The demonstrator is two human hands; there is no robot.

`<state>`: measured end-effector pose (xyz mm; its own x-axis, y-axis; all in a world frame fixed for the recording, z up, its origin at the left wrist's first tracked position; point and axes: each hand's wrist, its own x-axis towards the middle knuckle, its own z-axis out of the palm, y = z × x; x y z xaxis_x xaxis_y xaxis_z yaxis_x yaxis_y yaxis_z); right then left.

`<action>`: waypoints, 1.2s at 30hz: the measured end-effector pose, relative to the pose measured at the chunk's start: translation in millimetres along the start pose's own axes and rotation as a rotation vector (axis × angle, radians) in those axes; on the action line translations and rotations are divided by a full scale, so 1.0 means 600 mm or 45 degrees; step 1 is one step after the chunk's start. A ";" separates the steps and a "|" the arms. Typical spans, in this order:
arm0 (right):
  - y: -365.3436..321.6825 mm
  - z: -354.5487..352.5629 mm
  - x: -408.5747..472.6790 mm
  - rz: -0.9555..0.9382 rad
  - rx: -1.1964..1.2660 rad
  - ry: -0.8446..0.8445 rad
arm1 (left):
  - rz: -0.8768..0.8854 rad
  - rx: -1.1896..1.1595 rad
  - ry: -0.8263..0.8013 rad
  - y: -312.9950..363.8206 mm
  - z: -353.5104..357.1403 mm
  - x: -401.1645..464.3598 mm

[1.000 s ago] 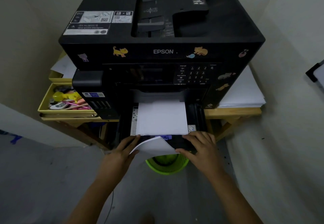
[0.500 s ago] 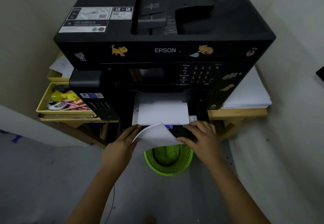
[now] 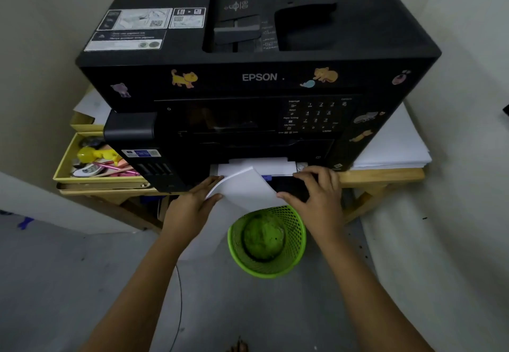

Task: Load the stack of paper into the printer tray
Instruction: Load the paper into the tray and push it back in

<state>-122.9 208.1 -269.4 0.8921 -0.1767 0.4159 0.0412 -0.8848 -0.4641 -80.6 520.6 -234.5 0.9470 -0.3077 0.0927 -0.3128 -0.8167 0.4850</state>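
The black Epson printer (image 3: 259,76) stands on a wooden table. Its paper tray (image 3: 289,186) is low at the front and almost fully pushed in, so only a narrow strip of the loaded white paper (image 3: 264,168) shows. My right hand (image 3: 316,194) grips the tray's front edge on the right, fingers on top and thumb underneath. My left hand (image 3: 190,208) is at the tray's left front and holds a loose, curled white sheet (image 3: 245,189), which bends down over the tray's front between my hands.
A green mesh wastebasket (image 3: 267,241) sits on the floor right below the tray. A spare paper stack (image 3: 391,147) lies on the table (image 3: 382,176) to the printer's right. A yellow box (image 3: 63,164) of small items is on the left. Walls close in on both sides.
The tray has slid further into the printer, and much less of the loaded paper shows. Both hands moved forward with it, and the curled sheet stayed in my left hand.
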 end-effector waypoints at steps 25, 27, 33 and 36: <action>0.007 0.001 0.011 0.572 0.428 0.256 | 0.045 0.123 0.227 0.041 0.022 -0.021; 0.006 0.003 0.019 0.563 0.407 0.255 | 0.065 0.139 0.241 0.039 0.026 -0.012; 0.009 0.014 0.013 0.451 0.289 0.303 | 0.082 0.213 0.326 0.035 0.035 -0.015; 0.014 0.018 0.009 0.328 0.234 0.255 | 0.061 0.225 0.331 0.037 0.046 -0.027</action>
<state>-113.0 204.5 -279.3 0.7787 -0.4804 0.4037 -0.0768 -0.7114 -0.6985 -105.1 494.3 -249.1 0.9107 -0.2318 0.3420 -0.3442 -0.8835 0.3177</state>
